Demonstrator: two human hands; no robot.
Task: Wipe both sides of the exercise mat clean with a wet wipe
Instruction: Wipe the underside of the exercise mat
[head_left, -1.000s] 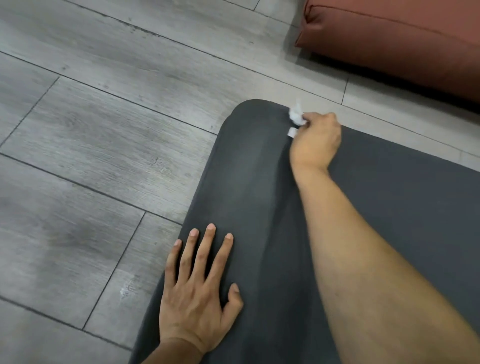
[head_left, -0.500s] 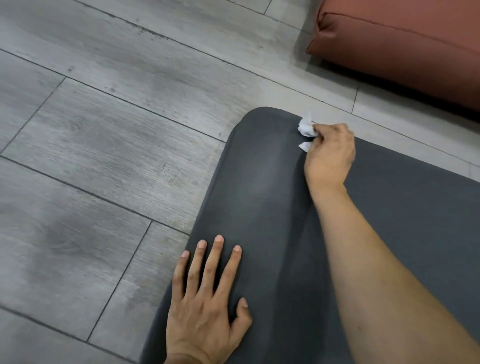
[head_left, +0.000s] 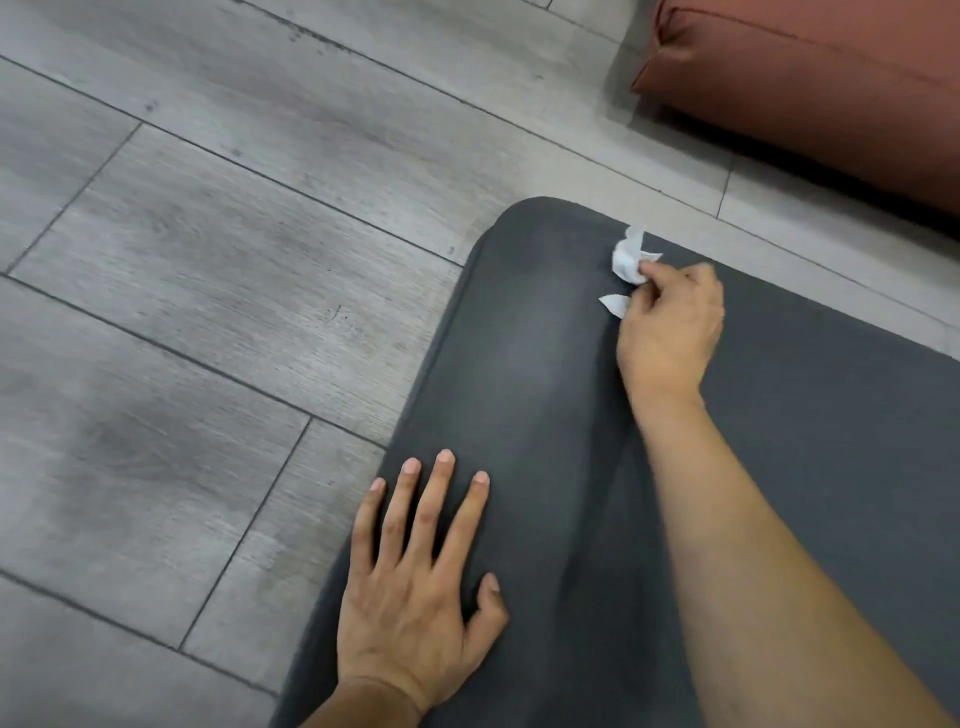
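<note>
A dark grey exercise mat (head_left: 524, 364) lies flat on the floor, its rounded far-left corner in view. My right hand (head_left: 670, 327) is near the mat's far edge, fingers closed around a crumpled white wet wipe (head_left: 626, 265) that presses on the mat; a second flap of the wipe sticks out lower left of the fingers. My left hand (head_left: 415, 597) rests flat on the mat near its left edge, fingers spread, holding nothing. A faint sheen runs down the mat between the two hands.
Grey wood-look floor tiles (head_left: 208, 286) surround the mat on the left and far side. A rust-brown cushion (head_left: 810, 88) lies on the floor at the top right, just beyond the mat's far edge.
The whole scene has slid right and down in view. My right hand keeps the wipe by the mat's far edge; my left hand stays flat on the mat.
</note>
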